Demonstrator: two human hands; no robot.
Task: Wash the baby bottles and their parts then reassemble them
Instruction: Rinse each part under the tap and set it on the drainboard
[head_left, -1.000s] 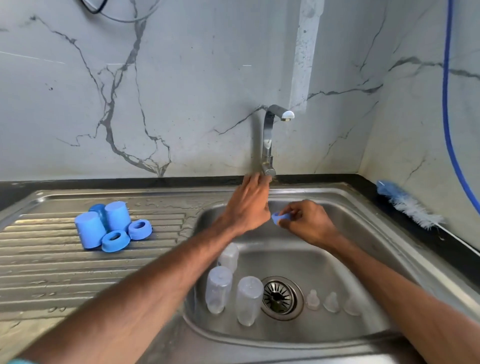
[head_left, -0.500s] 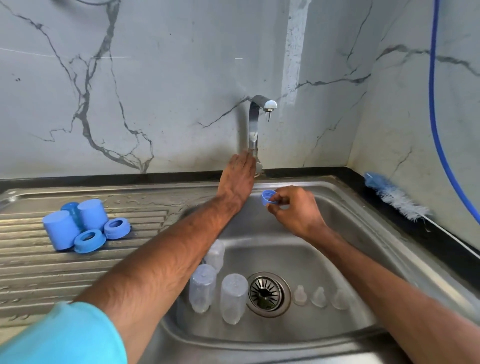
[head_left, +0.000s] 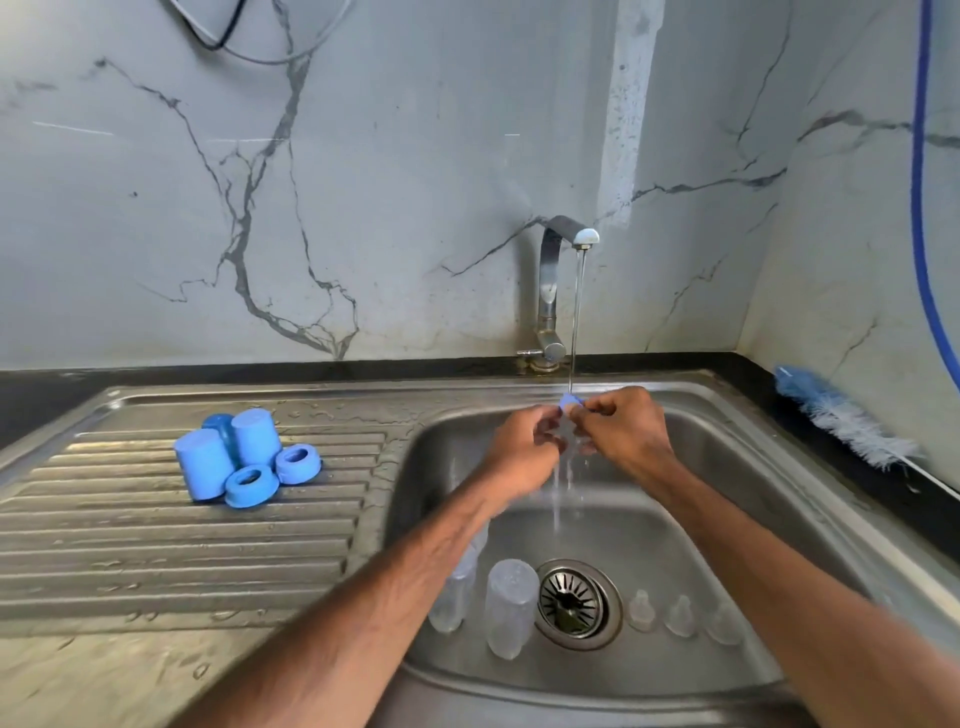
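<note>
We pinch the ring (head_left: 570, 401) between our left hand (head_left: 524, 447) and right hand (head_left: 626, 434), under the tap (head_left: 550, 280) stream. Bottles (head_left: 510, 605) stand below our left forearm, nipples (head_left: 679, 616) below the right.

Your left forearm (head_left: 395, 582) and right forearm (head_left: 769, 561) show bare all the way to the wrists (fine hair along both, with ridged lines near the left wrist). Your left hand (head_left: 524, 447) and right hand (head_left: 626, 436) are bare too and wet.
</note>
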